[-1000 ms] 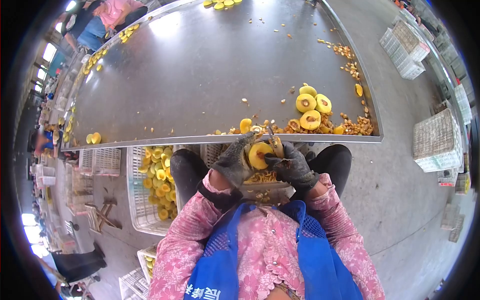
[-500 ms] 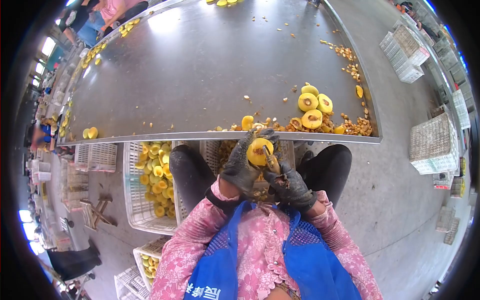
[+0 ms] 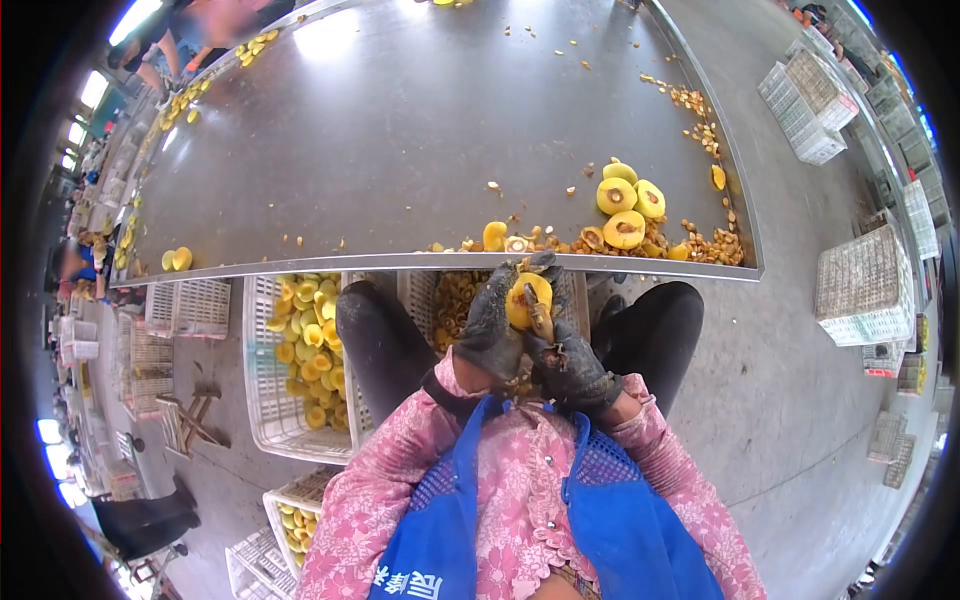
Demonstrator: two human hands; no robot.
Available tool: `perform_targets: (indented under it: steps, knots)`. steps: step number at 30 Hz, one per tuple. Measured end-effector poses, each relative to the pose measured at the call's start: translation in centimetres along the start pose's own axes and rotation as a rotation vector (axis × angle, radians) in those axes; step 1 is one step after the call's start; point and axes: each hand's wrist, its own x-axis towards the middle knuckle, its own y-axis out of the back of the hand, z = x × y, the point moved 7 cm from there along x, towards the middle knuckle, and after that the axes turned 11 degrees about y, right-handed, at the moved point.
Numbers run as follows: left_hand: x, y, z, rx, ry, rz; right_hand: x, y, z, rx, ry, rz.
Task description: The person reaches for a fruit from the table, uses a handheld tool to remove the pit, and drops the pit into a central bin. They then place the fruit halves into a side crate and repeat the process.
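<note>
My left hand [image 3: 488, 328], in a dirty dark glove, is closed around a yellow peach half [image 3: 517, 308] with its cut face turned up. My right hand [image 3: 573, 374], gloved too, grips the handle of a small pitting tool [image 3: 541, 320]. The tool's tip lies against the middle of the fruit; its exact shape is partly hidden. Both hands are above my lap, just in front of the table's near edge. Several peach halves [image 3: 624, 229] with brown centres are piled on the metal table [image 3: 400, 130], beyond my hands to the right.
Pits and scraps [image 3: 712, 246] line the table's raised rim. A white crate of peach halves [image 3: 255, 400] stands left of my legs, and a crate of pits [image 3: 455, 310] sits between my knees. Stacked crates [image 3: 865, 285] stand at right. Another person [image 3: 150, 50] works at the far left.
The tool has shifted inward over the peach half, and my right hand has moved slightly left with it. A light-coloured piece now lies on the table's near edge beyond my hands.
</note>
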Motion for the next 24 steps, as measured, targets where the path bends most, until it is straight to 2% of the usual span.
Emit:
perform_targets:
  steps: [1,2,3,5,6,8,9,11,12,14,16,17,19,20,22,23,24]
  knots:
    - [-0.4,-0.1,0.9,0.240,-0.108,-0.005,0.1,0.2,0.0,-0.045,0.037,-0.016]
    - [-0.4,0.3,0.5,0.240,-0.106,-0.005,0.1,0.3,0.1,-0.090,0.074,-0.031]
    - [-0.5,0.5,-0.2,0.344,-0.134,-0.031,0.3,0.2,-0.5,-0.225,0.227,-0.094]
    - [-0.7,0.4,-1.2,0.448,-0.159,-0.059,0.3,-0.1,-1.6,-0.358,0.378,-0.156]
    - [-0.5,0.5,-2.3,0.282,-0.004,-0.093,0.4,0.1,-1.5,-0.299,0.216,-0.156]
    - [-0.3,0.8,-4.4,0.117,0.154,-0.130,0.4,0.4,-0.8,-0.236,0.052,-0.151]
    - [-0.2,1.1,-4.3,0.268,-0.001,-0.085,0.5,0.3,-0.3,-0.242,0.060,-0.191]
    - [-0.4,1.0,-4.2,0.417,-0.156,-0.039,0.8,0.2,1.0,-0.247,0.069,-0.231]
    - [-0.2,1.5,-5.2,0.127,-0.005,0.015,0.9,-0.2,2.0,-0.160,0.047,-0.257]
    - [0.0,1.3,-6.0,-0.164,0.147,0.068,0.9,-0.6,2.4,-0.072,0.024,-0.281]
    - [0.0,0.5,-6.6,-0.844,0.376,0.076,0.8,-0.9,1.5,0.125,-0.031,-0.198]
    - [0.1,0.6,-6.7,-0.843,0.377,0.076,1.0,-0.8,-0.1,0.126,-0.032,-0.197]
    - [0.1,1.2,-7.9,-0.839,0.392,0.168,0.3,-1.8,-1.5,0.406,-0.387,-0.277]
    - [0.0,1.3,-8.7,-0.839,0.394,0.169,0.2,-2.1,-1.1,0.407,-0.388,-0.277]
    - [-0.7,2.0,-5.1,0.410,-0.187,0.397,0.0,-2.5,0.3,0.600,-0.459,-0.158]
    - [-0.5,2.0,-5.3,0.411,-0.185,0.397,0.0,-2.3,0.5,0.601,-0.461,-0.159]
    - [0.1,2.3,-6.7,0.049,-0.023,0.323,-0.3,-2.2,0.6,0.681,-0.494,-0.194]
